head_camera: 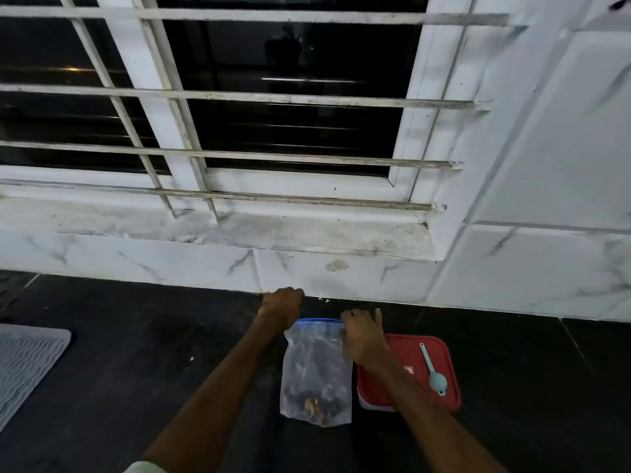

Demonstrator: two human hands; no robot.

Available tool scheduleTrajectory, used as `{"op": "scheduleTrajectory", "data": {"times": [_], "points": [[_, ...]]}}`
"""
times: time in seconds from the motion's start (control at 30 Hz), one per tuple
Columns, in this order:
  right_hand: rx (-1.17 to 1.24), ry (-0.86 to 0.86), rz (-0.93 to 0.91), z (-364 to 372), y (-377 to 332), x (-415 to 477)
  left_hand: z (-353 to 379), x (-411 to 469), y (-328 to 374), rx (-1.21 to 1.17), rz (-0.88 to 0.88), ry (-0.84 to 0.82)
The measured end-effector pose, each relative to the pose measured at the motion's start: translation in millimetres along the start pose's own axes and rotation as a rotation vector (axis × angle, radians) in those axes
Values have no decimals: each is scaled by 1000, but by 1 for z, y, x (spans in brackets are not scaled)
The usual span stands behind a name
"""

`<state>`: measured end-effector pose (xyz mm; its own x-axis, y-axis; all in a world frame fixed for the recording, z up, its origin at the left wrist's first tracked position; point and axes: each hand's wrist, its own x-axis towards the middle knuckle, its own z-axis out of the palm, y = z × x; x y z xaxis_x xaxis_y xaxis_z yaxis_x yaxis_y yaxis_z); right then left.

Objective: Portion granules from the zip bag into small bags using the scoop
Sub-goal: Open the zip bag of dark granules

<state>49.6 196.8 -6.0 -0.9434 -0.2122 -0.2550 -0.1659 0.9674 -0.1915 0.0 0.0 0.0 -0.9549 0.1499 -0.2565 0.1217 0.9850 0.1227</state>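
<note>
- One grey ribbed mat (27,363) lies at the left edge of the black stone counter (136,336), well apart from everything else.
- My left hand (282,307) is by the counter's back edge, close to the white marbled wall tiles (170,261). Its fingers are curled under just above the bag's top left corner, and I cannot tell whether they have hold of it.
- One clear plastic zip bag (316,367) sits between my two hands, about midway along the counter. It has a blue zip strip (319,321) across its top. The film is cloudy and creased, and I can read no print on it.
- A small heap of dark and tan granules (316,404) is gathered in the bag's bottom, leaving most of the bag slack above it.
- My right hand (363,337) grips the bag's top right corner at the end of the zip, with one finger sticking up.
- One red rounded-rectangle plastic lid (403,356) sits on a pale box just right of the bag, partly under my right forearm. Its small white label (408,370) is too small to read.
- One teal plastic scoop (434,375) lies on the lid's right side, with its bowl towards me and its handle pointing towards the wall.
</note>
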Motion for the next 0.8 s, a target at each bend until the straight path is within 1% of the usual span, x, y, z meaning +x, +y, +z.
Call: {"op": "scheduleTrajectory", "data": {"times": [0.07,0.1,0.2,0.3,0.37,0.43,0.5,0.57,0.67,0.8], "points": [[19,38,68,-1,2,16,8,15,1,-39,15,-59],[19,31,110,0,5,24,13,20,2,-67,24,-88],[30,-86,196,1,13,45,29,37,8,-173,81,-165],[159,-155,253,9,20,62,43,47,15,-264,111,-192],[208,-152,271,16,22,70,48,49,20,-311,111,-208],[259,-109,261,21,24,74,50,49,22,-319,130,-227],[367,-51,238,19,23,72,48,45,21,-316,153,-235],[524,3,181,14,20,68,39,38,21,-358,184,-201],[778,68,69,-1,13,51,18,20,22,-496,233,-76],[1089,96,-17,-14,5,21,-11,-20,22,-579,242,64]]}}
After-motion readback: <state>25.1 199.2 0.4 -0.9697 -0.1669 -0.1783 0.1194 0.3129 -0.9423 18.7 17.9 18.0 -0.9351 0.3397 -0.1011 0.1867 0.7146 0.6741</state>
